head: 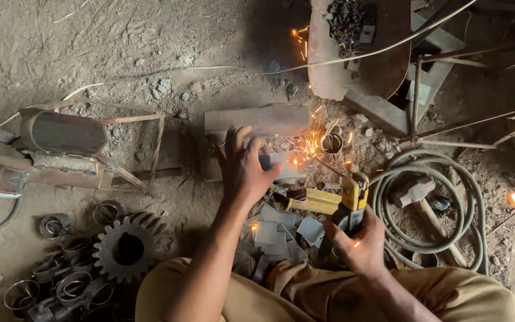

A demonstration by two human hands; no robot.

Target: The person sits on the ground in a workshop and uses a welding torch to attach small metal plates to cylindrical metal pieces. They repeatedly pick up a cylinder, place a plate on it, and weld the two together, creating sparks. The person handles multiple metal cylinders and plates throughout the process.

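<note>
Over the sparks, left hand (244, 170) steadies plate (281, 164); right hand (362, 247) clasps holder (353, 200).

The left hand (244, 170) presses down on a small metal plate (281, 164) on the dirt floor (120, 53), sparks (312, 142) flying beside it. The right hand (362, 247) has its grip closed around a yellow electrode holder (353, 200), whose rod reaches toward the sparks. Cut plates (275, 232) lie between the hands, a gear (127, 247) and rings (61, 280) to the left, and a coiled hose (430, 203) and hammer (415, 191) to the right.
</note>
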